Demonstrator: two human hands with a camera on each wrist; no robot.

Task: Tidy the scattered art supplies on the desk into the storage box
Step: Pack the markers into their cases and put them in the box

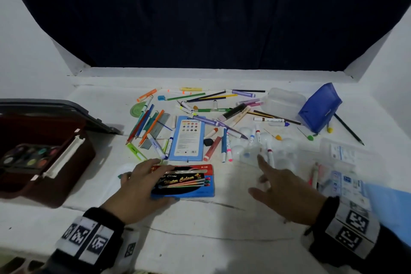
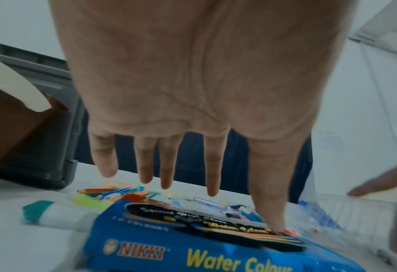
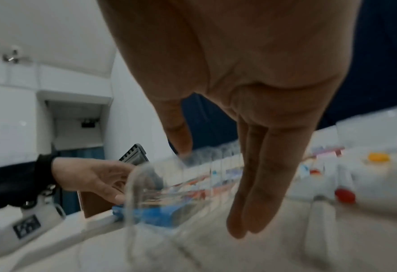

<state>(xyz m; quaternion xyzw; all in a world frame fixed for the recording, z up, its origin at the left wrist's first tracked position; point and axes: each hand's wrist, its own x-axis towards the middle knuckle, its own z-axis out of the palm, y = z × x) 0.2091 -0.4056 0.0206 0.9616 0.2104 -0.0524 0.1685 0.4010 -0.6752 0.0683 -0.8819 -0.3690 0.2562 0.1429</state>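
A dark navy curtain (image 1: 204, 13) fills the upper middle of the head view, hanging behind a white ledge (image 1: 200, 73). White walls (image 1: 29, 35) flank it at the upper left and upper right. The white desk surface (image 1: 200, 224) spans the lower half, scuffed and dimly lit.

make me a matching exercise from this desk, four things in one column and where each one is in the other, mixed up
Things:
1. blue water colour box
2. dark red storage box
3. blue translucent pouch
4. light blue colour pencil pack

Places:
A. far right of the desk, standing up
B. under the left hand
C. middle of the desk among scattered pens
D. left edge of the desk, open, paint pans inside

Pairs: 1-B, 2-D, 3-A, 4-C
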